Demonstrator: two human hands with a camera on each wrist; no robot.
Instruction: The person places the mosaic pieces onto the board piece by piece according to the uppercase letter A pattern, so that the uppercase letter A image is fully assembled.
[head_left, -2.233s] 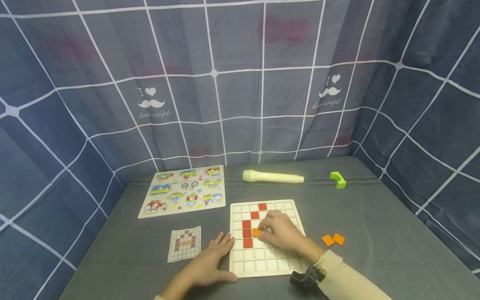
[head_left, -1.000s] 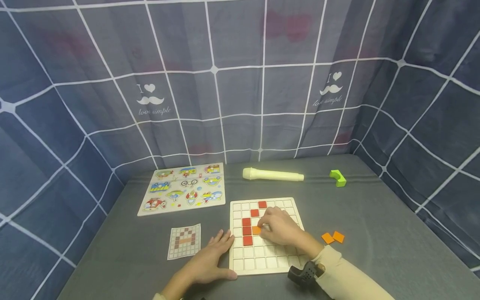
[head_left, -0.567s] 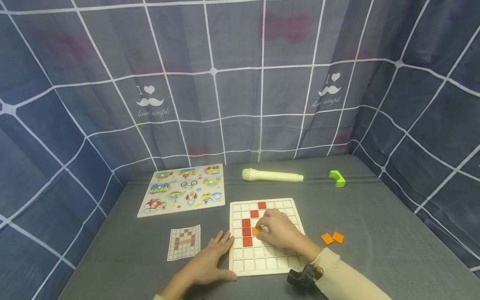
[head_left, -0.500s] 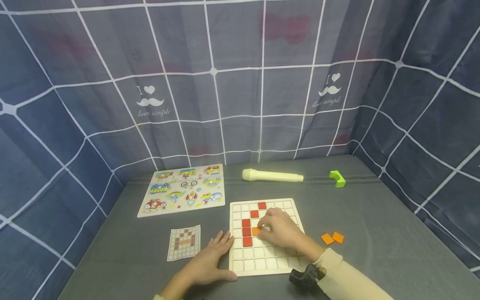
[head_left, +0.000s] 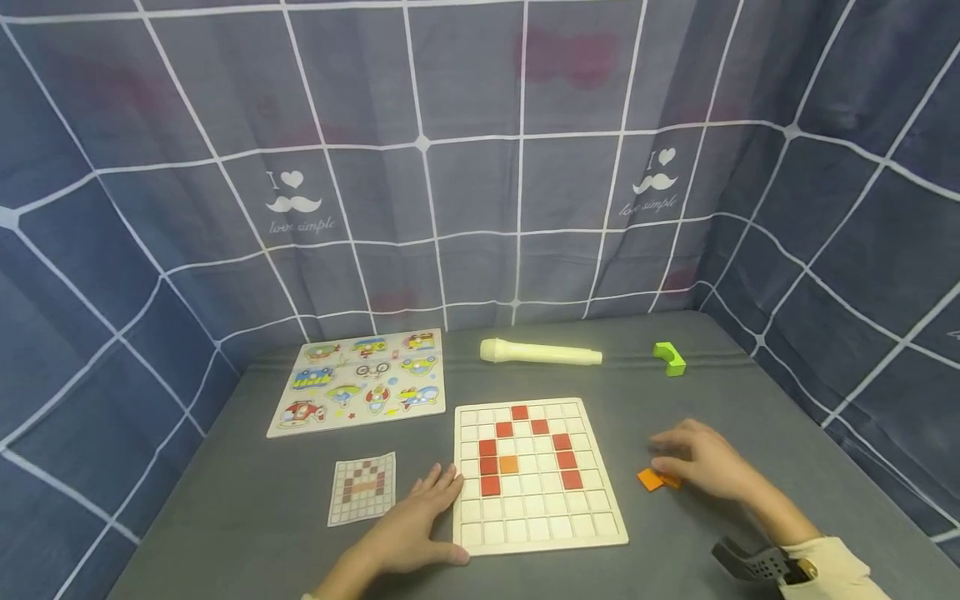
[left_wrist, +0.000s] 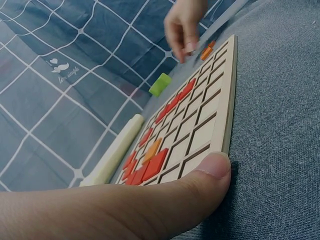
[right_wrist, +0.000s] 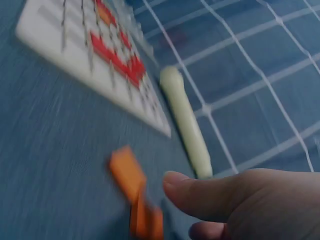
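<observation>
A wooden grid board [head_left: 540, 529] lies flat in the head view, with red square tiles [head_left: 566, 460] set in an arch pattern. One orange tile [head_left: 508, 464] sits in a cell beside the left column of red ones. My left hand [head_left: 412, 525] rests at the board's left edge, its fingers fairly straight and the thumb at the near corner. To the right of the board, my right hand [head_left: 708, 462] hovers over two loose orange tiles [head_left: 650, 479], partly covering one. Thumb and fingers are apart; the right wrist view is blurred and shows no tile between them.
Left of the board lies a small printed pattern card [head_left: 375, 504]. Behind it is a vehicle puzzle board [head_left: 408, 396]. A pale yellow toy microphone [head_left: 540, 352] and a green curved block [head_left: 670, 359] lie near the back, below the checked cloth backdrop [head_left: 465, 192].
My right hand has let go of the orange tile on the board and moved right to the loose orange tiles, uncovering the right-hand red tiles. The left hand stays at the board's edge.
</observation>
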